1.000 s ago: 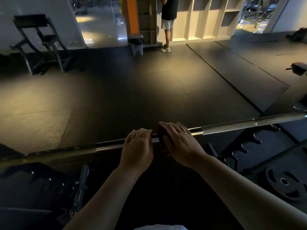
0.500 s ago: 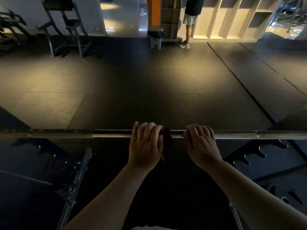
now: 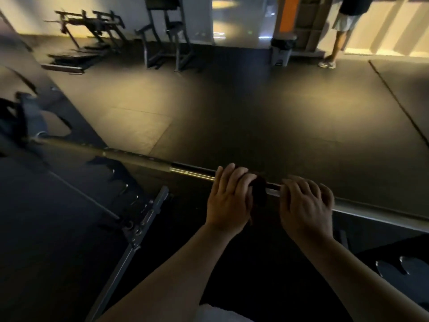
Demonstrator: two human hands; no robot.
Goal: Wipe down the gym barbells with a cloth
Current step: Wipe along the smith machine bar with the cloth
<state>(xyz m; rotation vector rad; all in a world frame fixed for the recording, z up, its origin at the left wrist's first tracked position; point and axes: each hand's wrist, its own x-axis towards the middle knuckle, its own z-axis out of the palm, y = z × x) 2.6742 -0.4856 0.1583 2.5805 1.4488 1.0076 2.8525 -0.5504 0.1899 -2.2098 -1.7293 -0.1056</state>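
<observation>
1. The long steel barbell (image 3: 190, 171) runs across in front of us, its left end blurred and its right end cut off.
2. Our right hand (image 3: 304, 205) curls its fingers over the barbell.
3. Our left hand (image 3: 229, 198) wraps round the barbell, just beside the right hand.
4. The dark crumpled cloth (image 3: 258, 189) lies on the barbell, mostly hidden under our left palm.

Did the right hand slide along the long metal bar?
Yes. The right hand slid rightward along the long silver metal barbell, off the dark crumpled cloth, toward the thicker end.

Bare bar (image 3: 185, 173) leftward, perhaps to rack (image 3: 31, 118).
</observation>
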